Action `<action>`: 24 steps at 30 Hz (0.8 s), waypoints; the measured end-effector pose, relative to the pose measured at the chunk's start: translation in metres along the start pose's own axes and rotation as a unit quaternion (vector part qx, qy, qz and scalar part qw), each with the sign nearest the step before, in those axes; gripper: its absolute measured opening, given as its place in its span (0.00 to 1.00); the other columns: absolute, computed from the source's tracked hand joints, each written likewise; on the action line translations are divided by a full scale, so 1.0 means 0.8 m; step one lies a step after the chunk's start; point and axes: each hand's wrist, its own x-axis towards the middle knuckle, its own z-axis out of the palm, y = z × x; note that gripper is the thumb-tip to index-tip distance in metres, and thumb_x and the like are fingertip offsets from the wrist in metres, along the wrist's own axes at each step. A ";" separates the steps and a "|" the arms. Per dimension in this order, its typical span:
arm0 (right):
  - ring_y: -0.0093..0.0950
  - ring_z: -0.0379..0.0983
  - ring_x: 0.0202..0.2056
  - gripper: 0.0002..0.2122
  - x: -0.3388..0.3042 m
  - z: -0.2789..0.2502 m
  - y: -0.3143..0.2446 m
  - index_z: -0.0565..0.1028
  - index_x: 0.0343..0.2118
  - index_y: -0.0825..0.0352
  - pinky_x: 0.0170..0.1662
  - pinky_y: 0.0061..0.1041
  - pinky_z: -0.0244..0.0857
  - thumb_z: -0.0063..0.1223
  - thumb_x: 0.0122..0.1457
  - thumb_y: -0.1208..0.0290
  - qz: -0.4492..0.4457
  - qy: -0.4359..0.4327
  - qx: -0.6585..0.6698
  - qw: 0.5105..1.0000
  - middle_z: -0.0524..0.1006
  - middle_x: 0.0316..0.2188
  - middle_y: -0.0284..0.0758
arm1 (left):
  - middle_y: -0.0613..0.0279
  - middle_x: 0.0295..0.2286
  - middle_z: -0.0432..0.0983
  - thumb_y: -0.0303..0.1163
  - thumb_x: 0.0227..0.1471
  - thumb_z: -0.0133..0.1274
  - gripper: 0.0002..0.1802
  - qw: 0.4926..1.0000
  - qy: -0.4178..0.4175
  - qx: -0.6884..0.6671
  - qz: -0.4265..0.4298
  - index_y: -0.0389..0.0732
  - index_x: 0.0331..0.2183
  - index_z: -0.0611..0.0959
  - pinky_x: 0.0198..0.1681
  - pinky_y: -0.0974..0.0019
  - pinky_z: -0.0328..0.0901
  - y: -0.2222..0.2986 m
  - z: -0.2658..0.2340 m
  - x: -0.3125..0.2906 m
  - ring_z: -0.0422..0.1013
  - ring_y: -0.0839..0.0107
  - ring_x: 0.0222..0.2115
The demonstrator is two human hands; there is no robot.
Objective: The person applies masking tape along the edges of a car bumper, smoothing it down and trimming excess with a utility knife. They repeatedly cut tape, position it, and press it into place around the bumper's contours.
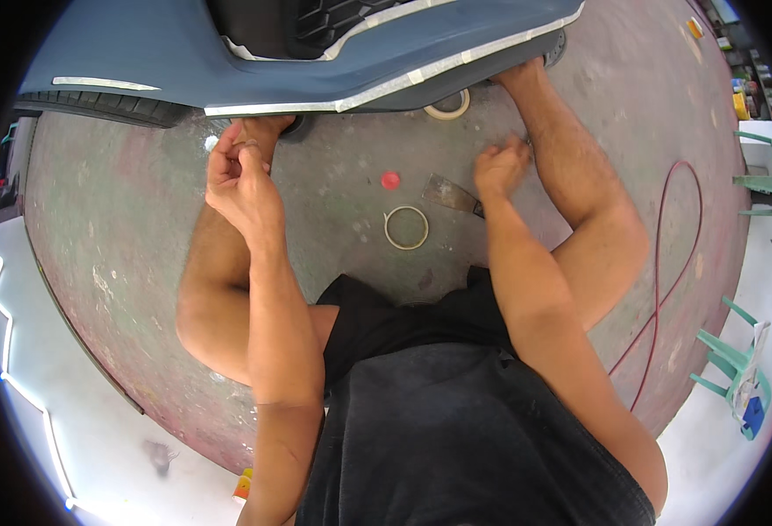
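Note:
My left hand [244,180] is raised just below the lower edge of a blue-grey car bumper [176,53], its fingertips pinched together. Whatever lies between them is too small to make out. Lower on the right, my right hand [502,167] has curled fingers, slightly blurred, and their contents are hidden. Close beside its wrist a putty knife [449,193] lies on the floor, its handle end partly covered by my forearm. Pale masking tape [417,76] runs along the bumper's bottom edge and around its grille opening. A thin tape ring [405,228] rests between my legs.
Another tape roll [449,107] sits under the bumper's edge, and a small red disc [390,181] lies on the stained floor. A tyre [110,107] shows at the left. A red hose [659,280] curves along the right, near green plastic chairs [736,359].

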 end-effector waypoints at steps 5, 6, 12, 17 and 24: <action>0.54 0.75 0.55 0.20 0.018 0.040 0.065 0.77 0.55 0.72 0.58 0.46 0.69 0.48 0.65 0.65 0.044 0.048 -0.107 0.992 0.78 0.52 0.57 | 0.71 0.26 0.75 0.24 0.55 0.56 0.14 1.000 -0.001 -0.021 -0.020 0.31 0.44 0.86 0.27 0.76 0.61 -0.017 0.005 -0.010 0.66 0.85 0.24; 0.55 0.75 0.55 0.21 0.019 0.029 0.063 0.77 0.55 0.73 0.59 0.46 0.68 0.48 0.63 0.66 0.097 -0.008 -0.068 0.993 0.78 0.52 0.58 | 0.71 0.26 0.75 0.24 0.55 0.55 0.14 1.000 0.003 -0.017 -0.023 0.31 0.44 0.86 0.27 0.76 0.62 -0.019 0.001 -0.011 0.66 0.85 0.24; 0.55 0.76 0.52 0.20 0.004 0.045 0.085 0.78 0.53 0.71 0.59 0.46 0.68 0.52 0.58 0.70 0.083 0.034 -0.008 0.996 0.80 0.50 0.54 | 0.71 0.27 0.75 0.23 0.56 0.55 0.15 0.999 -0.007 -0.009 -0.041 0.31 0.45 0.86 0.28 0.77 0.63 -0.029 0.004 -0.014 0.65 0.85 0.23; 0.47 0.74 0.56 0.19 -0.019 0.010 0.048 0.80 0.50 0.67 0.55 0.41 0.69 0.56 0.56 0.68 0.091 -0.005 -0.093 0.991 0.80 0.53 0.47 | 0.70 0.27 0.76 0.24 0.56 0.55 0.16 0.999 -0.024 -0.009 -0.041 0.30 0.45 0.85 0.28 0.76 0.63 -0.028 0.008 -0.018 0.66 0.84 0.23; 0.44 0.74 0.58 0.17 -0.020 -0.074 -0.034 0.79 0.50 0.64 0.57 0.45 0.69 0.60 0.56 0.69 -0.035 -0.382 -0.059 0.922 0.77 0.55 0.44 | 0.64 0.30 0.80 0.24 0.55 0.53 0.17 0.999 -0.016 -0.010 -0.048 0.30 0.46 0.86 0.31 0.75 0.64 -0.038 -0.004 -0.015 0.69 0.81 0.25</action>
